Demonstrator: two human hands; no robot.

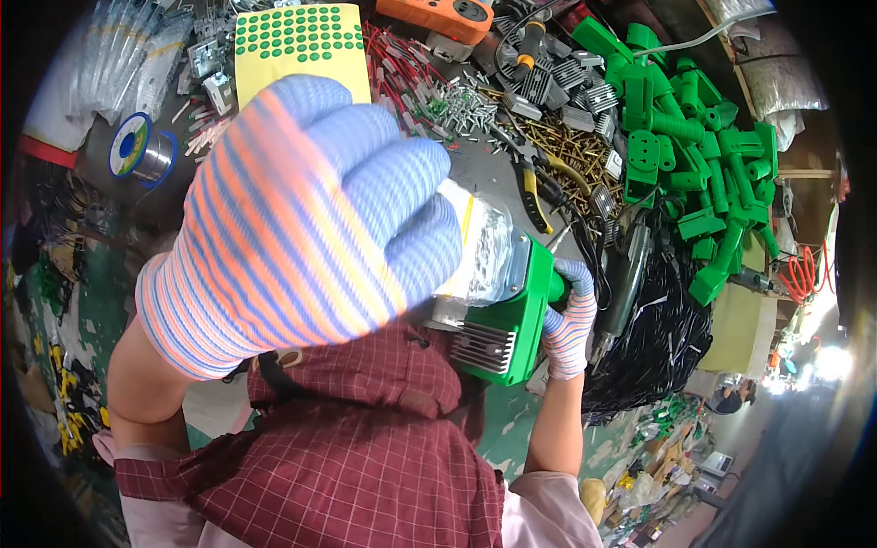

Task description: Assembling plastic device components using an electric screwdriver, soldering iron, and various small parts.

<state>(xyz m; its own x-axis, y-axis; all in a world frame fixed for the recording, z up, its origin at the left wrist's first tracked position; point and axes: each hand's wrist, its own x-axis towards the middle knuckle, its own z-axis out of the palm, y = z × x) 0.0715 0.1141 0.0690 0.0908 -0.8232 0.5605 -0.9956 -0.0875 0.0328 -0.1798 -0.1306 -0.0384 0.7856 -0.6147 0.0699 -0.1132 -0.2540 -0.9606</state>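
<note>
My right hand (572, 320), in a striped knit glove, is closed around the round green grip of a green plastic tool housing (528, 333). The housing has a row of vent slots on its near side and a metal plate at its left end. Crinkled transparent plastic wrap (491, 251) covers a pale part beyond that plate. My left hand (292, 219), gloved alike, looms large and close, its back toward me. Its fingers curl down beside the wrap, and their tips are hidden, so what they hold cannot be seen.
Green plastic housings (676, 128) are heaped at right, beside brass-coloured screws (575, 151) and finned metal blocks (539, 87). Pliers (530, 192) lie near the tool. Behind my left hand is a yellow sheet of green stickers (301, 68); a wire spool (142, 151) stands left. Black cables (658, 338) bunch at right.
</note>
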